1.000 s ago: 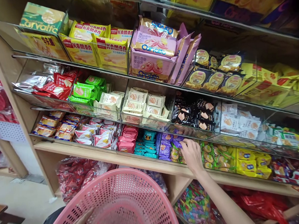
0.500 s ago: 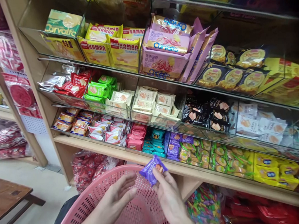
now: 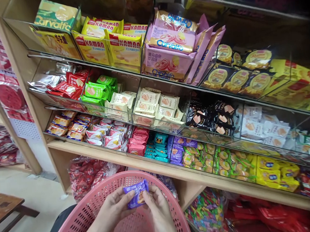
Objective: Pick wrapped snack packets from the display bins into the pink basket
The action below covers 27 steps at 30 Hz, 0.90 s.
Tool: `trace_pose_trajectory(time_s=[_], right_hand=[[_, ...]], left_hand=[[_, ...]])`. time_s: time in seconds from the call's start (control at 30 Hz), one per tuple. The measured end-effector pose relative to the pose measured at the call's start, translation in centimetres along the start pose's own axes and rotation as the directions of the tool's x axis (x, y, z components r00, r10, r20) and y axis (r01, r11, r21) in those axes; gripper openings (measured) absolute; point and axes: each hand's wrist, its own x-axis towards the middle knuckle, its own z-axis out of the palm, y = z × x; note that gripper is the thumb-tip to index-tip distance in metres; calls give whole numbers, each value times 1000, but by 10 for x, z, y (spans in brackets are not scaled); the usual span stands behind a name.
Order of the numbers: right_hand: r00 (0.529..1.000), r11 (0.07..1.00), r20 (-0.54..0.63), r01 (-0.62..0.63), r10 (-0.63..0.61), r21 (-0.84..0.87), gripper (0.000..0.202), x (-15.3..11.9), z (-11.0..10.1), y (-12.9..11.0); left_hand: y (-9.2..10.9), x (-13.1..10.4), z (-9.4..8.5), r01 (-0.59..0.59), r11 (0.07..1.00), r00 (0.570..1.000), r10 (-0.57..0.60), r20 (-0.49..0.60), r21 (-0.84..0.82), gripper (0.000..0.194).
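Observation:
Between my two hands is a small purple snack packet [image 3: 137,194] with a biscuit pictured on it. My left hand [image 3: 114,206] pinches its left end between thumb and fingers. My right hand [image 3: 156,202] grips the other end, thumb on the front. Both hands are over a pink perforated plastic basket [image 3: 80,206]; its visible inside wall is bare, though my hands and arms cover part of it. Beyond the basket, similar purple packets [image 3: 178,151] stand in the lowest shelf row, beside teal packets [image 3: 156,147].
Clear-fronted shelf compartments hold pink packets [image 3: 138,141], black packets [image 3: 209,118] and yellow KAMAN packs [image 3: 125,50]. Under the wooden ledge [image 3: 100,155] lie bags of red packets [image 3: 85,173] and a bag of colourful sweets [image 3: 205,210]. A wooden stool [image 3: 6,207] is at the left.
My right hand has drawn the purple packet down and left over the basket. My left hand, open and apart from it before, has closed on its left end. The view has shifted slightly.

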Motion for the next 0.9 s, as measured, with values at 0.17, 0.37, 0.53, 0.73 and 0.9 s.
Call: trace_pose_trajectory(time_s=[0.17,0.37,0.53,0.73,0.9], right_hand=[[968,960,-200,93,-148,-263,37,16,-35,-33],[843,863,-349,234,-409,-447,45,71,-94,-65],[738,757,-363,297,-569,-583,49,118,-122,-96],[652,659,-363,286,-666,-696,46,161,-124,-113],[635,648,-368,285,-679,-706,42,178,-124,-109]], left_hand=[[4,1,-15,42,989,981,-69,-183,-145,37],[5,-5,-11,94,991,974,-112,-198,-98,45],[2,-6,-11,103,991,961,-123,-246,-91,49],[-3,-7,-17,110,991,972,-124,-199,-82,48],[-3,-10,-24,98,989,963,-123,-240,-113,48]])
